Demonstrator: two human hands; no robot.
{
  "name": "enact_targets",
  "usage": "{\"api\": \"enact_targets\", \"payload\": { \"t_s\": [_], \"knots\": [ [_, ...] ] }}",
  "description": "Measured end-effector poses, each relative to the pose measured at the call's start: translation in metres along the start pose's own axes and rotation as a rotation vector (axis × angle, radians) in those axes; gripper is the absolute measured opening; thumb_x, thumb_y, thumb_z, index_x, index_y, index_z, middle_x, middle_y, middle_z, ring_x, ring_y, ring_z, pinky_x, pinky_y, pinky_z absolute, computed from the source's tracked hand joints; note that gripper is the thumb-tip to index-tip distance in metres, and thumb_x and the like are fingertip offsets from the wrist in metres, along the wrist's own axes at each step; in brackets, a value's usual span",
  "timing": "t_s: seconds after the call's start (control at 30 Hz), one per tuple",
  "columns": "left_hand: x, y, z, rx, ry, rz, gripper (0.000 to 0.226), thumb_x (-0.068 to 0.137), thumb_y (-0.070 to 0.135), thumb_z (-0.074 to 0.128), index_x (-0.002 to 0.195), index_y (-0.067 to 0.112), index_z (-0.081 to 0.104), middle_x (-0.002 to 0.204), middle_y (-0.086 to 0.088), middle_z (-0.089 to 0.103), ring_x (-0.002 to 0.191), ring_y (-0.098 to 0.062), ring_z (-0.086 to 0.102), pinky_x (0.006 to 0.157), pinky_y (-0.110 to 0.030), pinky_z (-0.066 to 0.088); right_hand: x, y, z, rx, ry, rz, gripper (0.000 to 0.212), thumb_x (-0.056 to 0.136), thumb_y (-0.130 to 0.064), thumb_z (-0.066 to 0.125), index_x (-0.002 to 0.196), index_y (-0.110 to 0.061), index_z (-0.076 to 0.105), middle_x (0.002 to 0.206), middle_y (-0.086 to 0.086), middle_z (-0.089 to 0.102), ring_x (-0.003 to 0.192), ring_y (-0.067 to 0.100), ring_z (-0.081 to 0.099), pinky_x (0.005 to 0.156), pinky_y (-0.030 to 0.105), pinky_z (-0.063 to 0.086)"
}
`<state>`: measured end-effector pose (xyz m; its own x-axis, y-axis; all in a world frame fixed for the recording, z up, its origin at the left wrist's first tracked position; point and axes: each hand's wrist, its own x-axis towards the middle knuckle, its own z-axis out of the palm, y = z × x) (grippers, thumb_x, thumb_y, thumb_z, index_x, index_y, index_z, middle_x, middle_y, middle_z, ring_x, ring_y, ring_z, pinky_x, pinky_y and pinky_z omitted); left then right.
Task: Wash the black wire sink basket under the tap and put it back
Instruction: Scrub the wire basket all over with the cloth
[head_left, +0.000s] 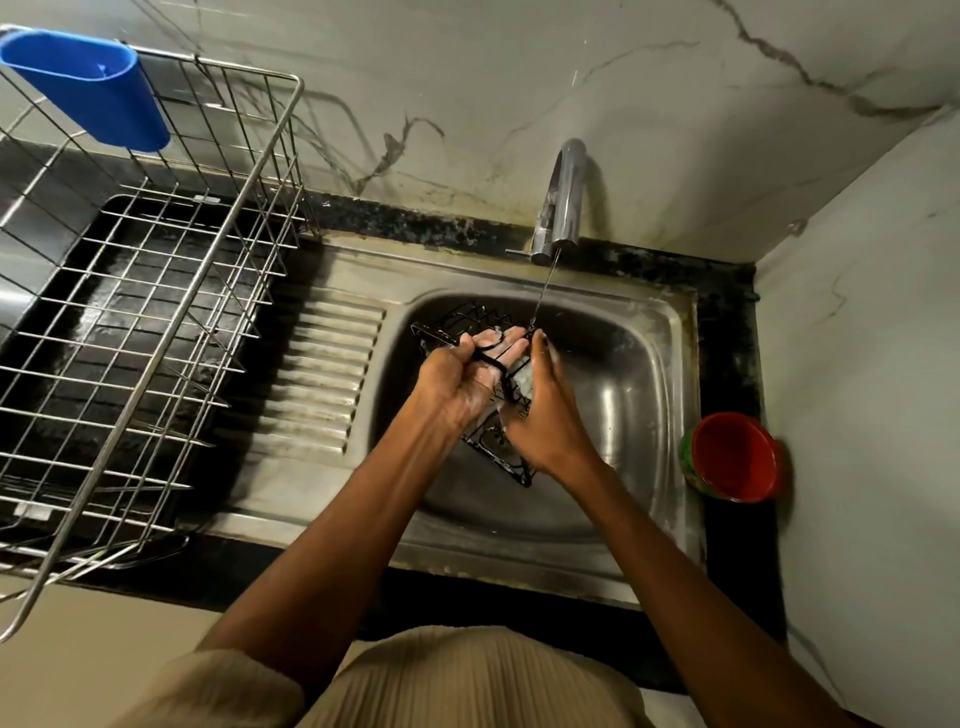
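Fingers (475, 343) of our left hand (457, 374) curl round the black wire basket (498, 452), held over the sink (623, 374) beneath a thin stream from the tap (563, 197); our right hand (545, 410) grips its other side, soapy. Left of the bowl a steel dish rack (156, 291) carrying a blue cup (88, 85) crowds the table (467, 228); a red cup (737, 457) stands right.

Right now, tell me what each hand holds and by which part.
Both hold the black wire basket over the sink: the left hand grips its upper wires, the right hand its right side. Exact finger placement is hidden.
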<state>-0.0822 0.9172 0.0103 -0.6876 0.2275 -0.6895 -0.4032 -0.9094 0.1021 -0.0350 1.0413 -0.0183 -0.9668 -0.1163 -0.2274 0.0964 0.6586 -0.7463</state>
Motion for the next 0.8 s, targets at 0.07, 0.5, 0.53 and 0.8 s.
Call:
{"api": "enact_targets", "payload": {
  "t_s": [0.07, 0.5, 0.53, 0.8],
  "knots": [
    [0.005, -0.001, -0.002, 0.010, 0.002, 0.016, 0.044, 0.112, 0.013, 0.017, 0.097, -0.010, 0.051, 0.120, -0.041, 0.051, 0.140, -0.051, 0.039, 0.106, -0.062, 0.034, -0.003, 0.004, 0.003, 0.074, 0.010, 0.020, 0.092, 0.093, -0.008, 0.064, 0.159, -0.017, 0.001, 0.167, 0.002, 0.002, 0.152, 0.015, 0.008, 0.118, 0.017, 0.013],
    [0.002, 0.007, -0.016, -0.014, 0.013, 0.023, 0.031, 0.109, 0.002, 0.017, 0.117, -0.006, 0.046, 0.130, -0.031, 0.048, 0.138, -0.050, 0.043, 0.102, -0.065, 0.036, -0.005, 0.010, -0.011, 0.250, 0.535, -0.122, 0.029, 0.077, 0.007, 0.077, 0.103, -0.005, 0.076, 0.098, 0.005, 0.076, 0.087, 0.008, 0.074, 0.079, 0.015, 0.056],
    [0.001, 0.007, -0.019, 0.023, 0.018, 0.012, 0.031, 0.108, 0.000, 0.016, 0.121, -0.006, 0.044, 0.123, -0.030, 0.055, 0.138, -0.049, 0.044, 0.101, -0.064, 0.038, -0.005, 0.010, -0.016, 0.307, 0.553, -0.088, 0.027, 0.078, 0.007, 0.076, 0.104, -0.004, 0.075, 0.096, 0.004, 0.076, 0.085, 0.007, 0.074, 0.077, 0.017, 0.057],
    [-0.026, -0.011, -0.016, 0.729, -0.062, 0.016, 0.042, 0.090, -0.028, 0.028, 0.089, 0.000, 0.059, 0.072, -0.007, 0.070, 0.062, -0.012, 0.072, 0.059, -0.025, 0.059, 0.011, -0.019, -0.022, 0.288, 0.212, -0.260, 0.037, 0.083, 0.006, 0.068, 0.113, -0.015, 0.074, 0.113, -0.002, 0.071, 0.107, 0.010, 0.066, 0.093, 0.025, 0.053]
  ]
}}
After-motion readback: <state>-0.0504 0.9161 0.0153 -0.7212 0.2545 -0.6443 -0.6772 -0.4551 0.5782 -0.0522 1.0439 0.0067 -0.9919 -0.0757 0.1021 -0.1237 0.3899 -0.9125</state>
